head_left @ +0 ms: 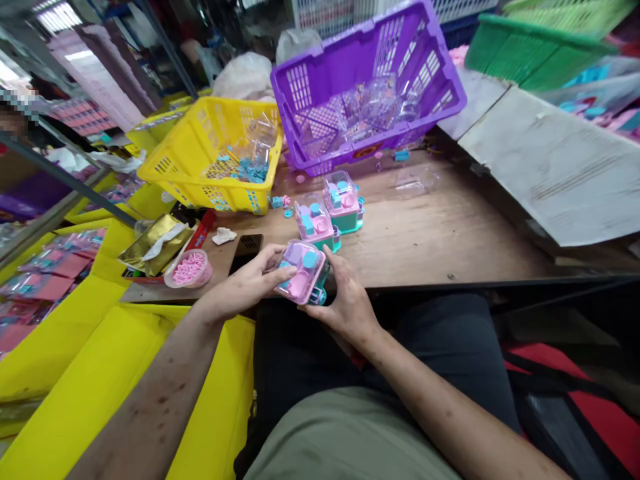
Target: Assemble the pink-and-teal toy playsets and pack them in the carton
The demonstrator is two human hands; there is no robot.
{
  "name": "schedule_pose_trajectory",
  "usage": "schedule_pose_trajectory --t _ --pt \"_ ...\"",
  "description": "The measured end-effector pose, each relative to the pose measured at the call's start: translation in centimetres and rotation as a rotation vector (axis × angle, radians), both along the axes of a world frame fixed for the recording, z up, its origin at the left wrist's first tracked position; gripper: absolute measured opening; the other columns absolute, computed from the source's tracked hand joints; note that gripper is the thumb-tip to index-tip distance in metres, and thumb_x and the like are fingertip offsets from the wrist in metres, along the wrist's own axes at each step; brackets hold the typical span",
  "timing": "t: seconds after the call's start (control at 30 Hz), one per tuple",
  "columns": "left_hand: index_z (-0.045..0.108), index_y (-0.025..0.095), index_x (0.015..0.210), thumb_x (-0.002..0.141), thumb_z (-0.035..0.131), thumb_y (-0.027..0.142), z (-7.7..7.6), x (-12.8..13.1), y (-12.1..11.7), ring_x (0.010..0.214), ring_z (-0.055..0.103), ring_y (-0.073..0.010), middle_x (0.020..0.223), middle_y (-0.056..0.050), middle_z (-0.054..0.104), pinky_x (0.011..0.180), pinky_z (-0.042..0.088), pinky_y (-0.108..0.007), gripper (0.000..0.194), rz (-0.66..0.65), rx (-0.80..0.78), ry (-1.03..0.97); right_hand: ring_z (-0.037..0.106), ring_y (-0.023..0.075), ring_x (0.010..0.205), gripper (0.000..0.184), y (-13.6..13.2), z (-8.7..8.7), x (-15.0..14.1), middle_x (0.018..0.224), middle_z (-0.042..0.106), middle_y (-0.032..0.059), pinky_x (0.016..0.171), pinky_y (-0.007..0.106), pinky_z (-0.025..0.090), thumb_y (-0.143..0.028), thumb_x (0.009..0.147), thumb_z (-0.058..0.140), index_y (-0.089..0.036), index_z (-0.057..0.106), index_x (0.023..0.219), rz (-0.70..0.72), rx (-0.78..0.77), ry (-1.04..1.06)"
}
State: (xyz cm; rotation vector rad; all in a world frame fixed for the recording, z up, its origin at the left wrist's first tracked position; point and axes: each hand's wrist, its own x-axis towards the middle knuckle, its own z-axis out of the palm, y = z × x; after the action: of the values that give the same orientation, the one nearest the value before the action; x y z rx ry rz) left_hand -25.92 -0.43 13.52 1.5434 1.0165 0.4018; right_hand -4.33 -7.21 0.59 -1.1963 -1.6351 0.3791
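Note:
Between my two hands is a small pink and teal plastic toy box with a clear lid, tilted over the table's front edge. My left hand grips its left side, thumb across the lid. Around its right side and underside curl the fingers of my right hand. Just beyond it stand two similar toy boxes, a nearer one and a farther one, upright on the wooden table. Small teal and pink pieces lie to their left.
A yellow basket with teal pieces and a purple basket with clear plastic covers sit at the back. To the left are a tub of pink pieces and a dark phone. A grey cardboard flap juts in from the right.

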Motion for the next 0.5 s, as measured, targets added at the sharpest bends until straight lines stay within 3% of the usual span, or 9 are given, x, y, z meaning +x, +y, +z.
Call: schedule_pose_trajectory --t 0.13,0.3,0.43,0.5 --pt "0.053 0.041 0.164 0.094 0.078 0.081 -0.2 -2.1 -2.8 0.148 0.066 -0.0395 0.171 -0.01 0.06 0.103 0.069 -0.049 0.084 0.135 -0.123 -0.211 0.058 0.0434 0.15 0.126 -0.8 2.4 -1.4 0.161 0.053 0.0166 0.123 0.067 0.058 -0.038 0.085 0.1 -0.039 0.022 0.183 -0.053 0.122 0.022" --pt "0.067 0.036 0.157 0.094 0.071 0.081 -0.6 -6.6 -6.2 0.143 0.071 -0.0471 0.149 -0.012 0.078 0.105 0.069 -0.065 0.077 0.189 -0.225 -0.33 0.056 0.045 0.147 0.124 -1.5 5.9 -5.0 0.157 0.048 0.0163 0.125 0.07 0.055 -0.039 0.086 0.097 -0.043 0.019 0.183 -0.028 0.232 -0.045" --pt "0.066 0.042 0.163 0.097 0.07 0.073 -1.9 -11.7 -7.1 0.129 0.079 -0.0473 0.137 -0.008 0.084 0.097 0.073 -0.065 0.073 0.238 -0.115 -0.372 0.056 0.0401 0.149 0.121 -0.5 7.8 -7.1 0.158 0.05 0.0153 0.128 0.061 0.055 -0.054 0.091 0.095 -0.04 0.017 0.183 0.173 0.301 -0.11" --pt "0.067 0.044 0.162 0.097 0.067 0.075 -2.2 -14.6 -7.7 0.126 0.081 -0.0477 0.138 -0.006 0.084 0.092 0.074 -0.064 0.072 0.301 -0.024 -0.378 0.053 0.0411 0.154 0.109 0.7 8.6 -6.4 0.162 0.049 0.0146 0.131 0.064 0.051 -0.062 0.096 0.088 -0.042 0.022 0.18 0.198 0.315 -0.154"
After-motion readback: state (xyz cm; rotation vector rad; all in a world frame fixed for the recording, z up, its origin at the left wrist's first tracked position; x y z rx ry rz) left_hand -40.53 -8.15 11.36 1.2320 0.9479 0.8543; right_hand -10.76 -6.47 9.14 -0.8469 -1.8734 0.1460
